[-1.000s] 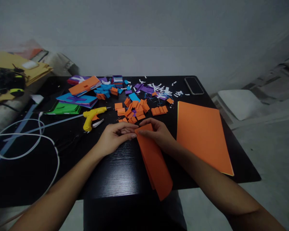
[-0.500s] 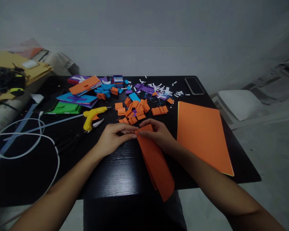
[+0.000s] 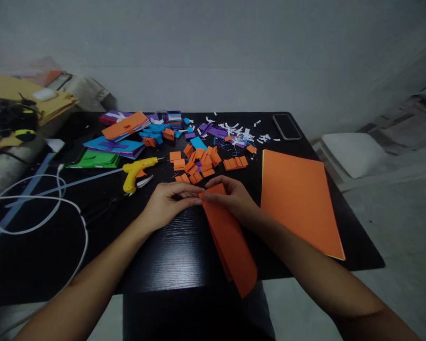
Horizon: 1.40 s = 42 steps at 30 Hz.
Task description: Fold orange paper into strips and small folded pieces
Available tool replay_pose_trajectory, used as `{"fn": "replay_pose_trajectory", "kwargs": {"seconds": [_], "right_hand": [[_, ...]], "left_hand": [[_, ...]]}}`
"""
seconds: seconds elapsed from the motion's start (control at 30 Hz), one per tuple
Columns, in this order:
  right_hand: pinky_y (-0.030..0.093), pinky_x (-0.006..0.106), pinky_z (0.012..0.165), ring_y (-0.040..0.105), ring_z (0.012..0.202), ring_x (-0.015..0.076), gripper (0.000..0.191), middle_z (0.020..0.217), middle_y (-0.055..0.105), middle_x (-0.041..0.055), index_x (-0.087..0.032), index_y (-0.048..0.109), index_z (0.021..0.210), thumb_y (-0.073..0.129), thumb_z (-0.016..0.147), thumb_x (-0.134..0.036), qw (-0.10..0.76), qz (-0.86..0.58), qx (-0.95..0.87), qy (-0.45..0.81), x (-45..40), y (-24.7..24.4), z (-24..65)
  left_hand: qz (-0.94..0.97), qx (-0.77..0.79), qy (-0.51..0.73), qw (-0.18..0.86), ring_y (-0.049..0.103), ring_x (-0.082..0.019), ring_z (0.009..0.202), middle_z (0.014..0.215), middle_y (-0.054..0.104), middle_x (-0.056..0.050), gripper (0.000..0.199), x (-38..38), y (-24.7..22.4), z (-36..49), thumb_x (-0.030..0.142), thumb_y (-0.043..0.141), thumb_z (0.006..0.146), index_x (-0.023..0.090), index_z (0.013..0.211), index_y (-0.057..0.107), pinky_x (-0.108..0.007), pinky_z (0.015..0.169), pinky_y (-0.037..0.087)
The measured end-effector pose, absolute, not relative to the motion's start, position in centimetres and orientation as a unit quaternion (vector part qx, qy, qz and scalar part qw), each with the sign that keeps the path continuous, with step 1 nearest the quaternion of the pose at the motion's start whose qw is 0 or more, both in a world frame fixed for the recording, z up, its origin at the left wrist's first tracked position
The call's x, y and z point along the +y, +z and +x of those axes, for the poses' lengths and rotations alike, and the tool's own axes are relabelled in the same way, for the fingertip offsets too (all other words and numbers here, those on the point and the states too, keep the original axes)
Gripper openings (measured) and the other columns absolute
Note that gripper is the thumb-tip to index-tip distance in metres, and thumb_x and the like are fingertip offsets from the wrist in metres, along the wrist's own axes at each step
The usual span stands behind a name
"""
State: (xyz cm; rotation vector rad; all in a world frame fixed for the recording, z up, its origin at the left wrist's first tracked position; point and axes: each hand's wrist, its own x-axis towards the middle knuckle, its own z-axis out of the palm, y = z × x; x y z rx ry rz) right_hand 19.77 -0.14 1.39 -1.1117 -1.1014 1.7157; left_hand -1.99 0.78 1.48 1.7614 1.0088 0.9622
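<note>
A folded orange sheet (image 3: 230,237) slants from the middle of the black table down over its front edge, its lower layers slightly apart. My right hand (image 3: 234,199) grips its upper end, with the thumb on top and the fingers around the far edge. At the sheet's upper left corner, my left hand (image 3: 172,201) pinches the edge between thumb and fingers. Small folded orange pieces (image 3: 199,161) lie just beyond my hands. A stack of orange sheets (image 3: 300,199), with a thin yellow edge showing, rests to the right of my right hand.
A yellow glue gun (image 3: 133,174) and dark scissors (image 3: 140,183) lie left of centre. Coloured folded papers (image 3: 115,146), paper scraps (image 3: 234,132) and a phone (image 3: 286,127) are farther back. A white cable (image 3: 83,222) loops at left; a white stool (image 3: 353,151) stands at right.
</note>
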Motion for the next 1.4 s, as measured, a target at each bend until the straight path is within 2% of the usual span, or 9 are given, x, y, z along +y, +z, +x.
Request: {"fn": "replay_pose_trajectory", "kwargs": {"seconds": [0.5, 0.8, 1.13, 1.3, 1.4], "right_hand": [[0.05, 0.03, 0.07, 0.063, 0.072, 0.0148, 0.033, 0.087, 0.07, -0.0029, -0.024, 0.07, 0.091, 0.09, 0.067, -0.034, 0.397, -0.44, -0.435, 0.678, -0.21, 1.41, 19.73], [0.051, 0.034, 0.074, 0.064, 0.075, 0.0167, 0.033, 0.089, 0.071, -0.0014, -0.024, 0.07, 0.091, 0.09, 0.067, -0.035, 0.396, -0.443, -0.44, 0.673, -0.2, 1.46, 19.74], [0.049, 0.03, 0.069, 0.062, 0.071, 0.0152, 0.034, 0.085, 0.069, -0.0033, -0.024, 0.069, 0.091, 0.09, 0.067, -0.037, 0.389, -0.449, -0.442, 0.672, -0.23, 1.49, 19.75], [0.049, 0.03, 0.069, 0.063, 0.072, 0.0157, 0.034, 0.086, 0.07, -0.0027, -0.024, 0.07, 0.091, 0.09, 0.067, -0.037, 0.389, -0.455, -0.451, 0.662, -0.21, 1.42, 19.73], [0.051, 0.031, 0.071, 0.064, 0.073, 0.0162, 0.033, 0.087, 0.071, -0.0024, -0.024, 0.071, 0.091, 0.09, 0.067, -0.036, 0.391, -0.458, -0.451, 0.659, -0.13, 1.29, 19.68]], "left_hand": [[0.713, 0.408, 0.381, 0.425, 0.075, -0.017, 0.075, 0.09, 0.083, -0.005, 0.02, 0.78, 1.75, -1.92, 0.032, 0.085, 0.082, 0.021, 0.099, 0.085, -0.025, 0.07, 0.059], [0.716, 0.404, 0.382, 0.422, 0.076, -0.017, 0.074, 0.089, 0.083, -0.005, 0.019, 0.86, 1.55, -2.0, 0.032, 0.085, 0.082, 0.021, 0.098, 0.085, -0.026, 0.07, 0.059], [0.713, 0.414, 0.373, 0.426, 0.076, -0.019, 0.076, 0.09, 0.083, -0.006, 0.024, 0.81, 1.82, -1.94, 0.038, 0.084, 0.082, 0.02, 0.098, 0.085, -0.027, 0.071, 0.06], [0.686, 0.419, 0.372, 0.464, 0.076, -0.019, 0.078, 0.09, 0.083, -0.005, 0.022, 0.86, 1.73, -1.93, 0.034, 0.086, 0.079, 0.021, 0.097, 0.085, -0.027, 0.073, 0.061], [0.65, 0.412, 0.37, 0.52, 0.075, -0.017, 0.073, 0.086, 0.081, -0.004, 0.031, 1.09, 1.58, -2.05, 0.034, 0.088, 0.077, 0.019, 0.104, 0.082, -0.027, 0.071, 0.061]]}}
